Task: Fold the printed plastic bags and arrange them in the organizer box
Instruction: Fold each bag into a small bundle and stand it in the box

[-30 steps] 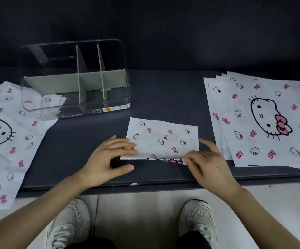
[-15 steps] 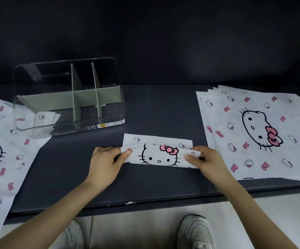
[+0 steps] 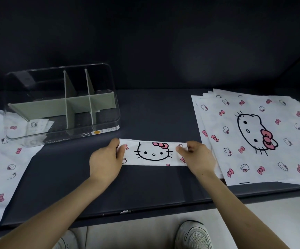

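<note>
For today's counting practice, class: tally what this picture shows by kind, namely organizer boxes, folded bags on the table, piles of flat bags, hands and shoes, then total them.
organizer box: 1
folded bag: 1
piles of flat bags: 2, right pile and left pile
hands: 2, left hand and right hand
shoes: 2, left shoe and right shoe
Total: 8

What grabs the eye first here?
The folded bag, a narrow strip showing a big cat face, lies mid-table, held at its ends by the left hand and right hand. On the right fans a stack of flat bags with the same print, and a second pile lies at the left edge. Behind the left hand stands the clear organizer box with grey dividers.
</note>
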The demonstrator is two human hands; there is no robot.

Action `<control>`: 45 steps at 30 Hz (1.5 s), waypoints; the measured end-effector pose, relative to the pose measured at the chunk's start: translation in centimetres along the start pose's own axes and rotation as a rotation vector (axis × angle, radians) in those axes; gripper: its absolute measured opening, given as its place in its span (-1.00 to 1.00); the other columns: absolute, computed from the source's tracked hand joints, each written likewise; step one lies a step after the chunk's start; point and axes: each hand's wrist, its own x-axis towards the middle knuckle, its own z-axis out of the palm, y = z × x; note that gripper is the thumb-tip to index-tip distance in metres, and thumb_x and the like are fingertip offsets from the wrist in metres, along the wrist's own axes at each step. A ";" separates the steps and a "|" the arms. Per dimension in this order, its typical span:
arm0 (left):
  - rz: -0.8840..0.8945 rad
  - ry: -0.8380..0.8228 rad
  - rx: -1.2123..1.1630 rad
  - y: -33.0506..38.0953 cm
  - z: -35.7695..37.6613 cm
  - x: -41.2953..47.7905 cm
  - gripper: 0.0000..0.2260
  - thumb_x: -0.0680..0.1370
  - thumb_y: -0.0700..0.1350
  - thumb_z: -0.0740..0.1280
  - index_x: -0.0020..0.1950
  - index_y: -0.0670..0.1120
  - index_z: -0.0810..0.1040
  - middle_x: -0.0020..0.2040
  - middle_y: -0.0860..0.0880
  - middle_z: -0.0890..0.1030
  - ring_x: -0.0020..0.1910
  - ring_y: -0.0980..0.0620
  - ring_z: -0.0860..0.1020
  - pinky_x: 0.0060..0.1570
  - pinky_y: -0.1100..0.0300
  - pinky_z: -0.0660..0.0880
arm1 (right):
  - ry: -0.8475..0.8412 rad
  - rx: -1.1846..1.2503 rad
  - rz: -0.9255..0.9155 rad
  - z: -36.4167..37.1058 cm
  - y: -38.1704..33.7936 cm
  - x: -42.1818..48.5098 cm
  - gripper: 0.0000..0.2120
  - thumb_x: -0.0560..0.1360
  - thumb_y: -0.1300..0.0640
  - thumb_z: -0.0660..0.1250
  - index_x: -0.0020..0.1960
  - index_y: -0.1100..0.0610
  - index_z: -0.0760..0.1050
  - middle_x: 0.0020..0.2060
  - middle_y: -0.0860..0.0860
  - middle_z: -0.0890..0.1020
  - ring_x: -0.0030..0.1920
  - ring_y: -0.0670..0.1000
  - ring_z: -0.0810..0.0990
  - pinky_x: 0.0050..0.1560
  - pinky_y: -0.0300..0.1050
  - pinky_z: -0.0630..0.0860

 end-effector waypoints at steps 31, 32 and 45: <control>0.378 -0.198 0.315 2.3 2.4 -1.7 -0.52 0.60 0.08 0.01 0.47 -0.04 0.35 0.47 -0.15 0.33 0.47 -0.14 0.27 0.41 -0.06 -0.01 | 0.018 -0.577 -0.620 4.3 0.8 -3.7 -0.53 0.58 -0.01 -0.02 0.45 0.01 0.33 0.41 0.08 0.40 0.44 0.14 0.33 0.38 0.28 0.02; 0.395 -0.203 0.329 2.2 2.4 -1.6 -0.53 0.61 0.08 0.00 0.47 -0.03 0.34 0.47 -0.15 0.33 0.47 -0.13 0.27 0.40 -0.09 0.02 | 0.008 -0.597 -0.609 4.0 1.4 -3.6 -0.53 0.58 -0.01 -0.03 0.45 0.02 0.32 0.42 0.06 0.40 0.44 0.12 0.33 0.37 0.27 0.02; 0.508 -0.235 0.365 1.7 2.0 -0.8 -0.55 0.64 0.09 -0.06 0.50 0.02 0.26 0.49 -0.10 0.31 0.49 -0.07 0.21 0.37 -0.18 0.01 | 0.029 -0.412 -0.423 -0.2 2.2 -2.4 -0.47 0.47 -0.05 0.10 0.32 0.19 0.49 0.29 0.11 0.53 0.25 0.20 0.53 0.21 0.12 0.44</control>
